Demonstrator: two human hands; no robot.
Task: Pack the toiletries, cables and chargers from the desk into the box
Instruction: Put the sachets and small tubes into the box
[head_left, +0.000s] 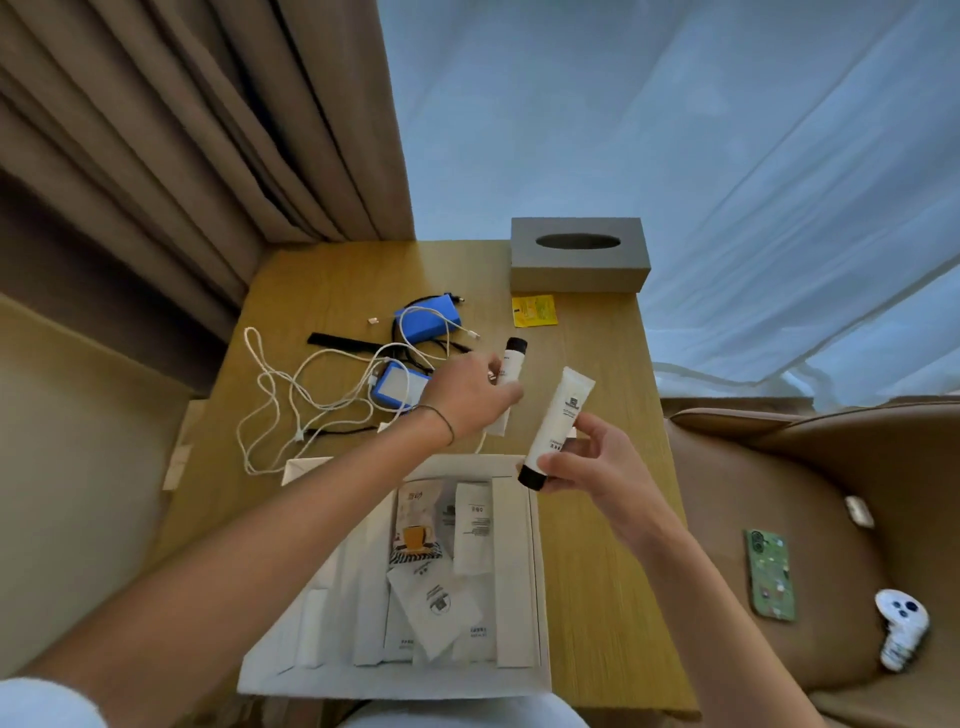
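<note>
Over desk (597, 519), tube (558, 426) slants cap-down.

Brown curtains (197, 130) hang at left; sheer white drapes (675, 156) glow with daylight behind the wooden desk (613, 571); a tan leather armchair (779, 467) sits at right.

At the bottom centre of your frame the box (540, 571) sits on the desk (613, 545), packets (431, 603) inside it. Above it, left of centre, cables (275, 395) tangle around two chargers (421, 322). A tissue box (579, 254) stands at the desk's far edge, a sachet (534, 310) just below. At lower right, a phone (771, 574) lies on the chair (779, 467).
</note>
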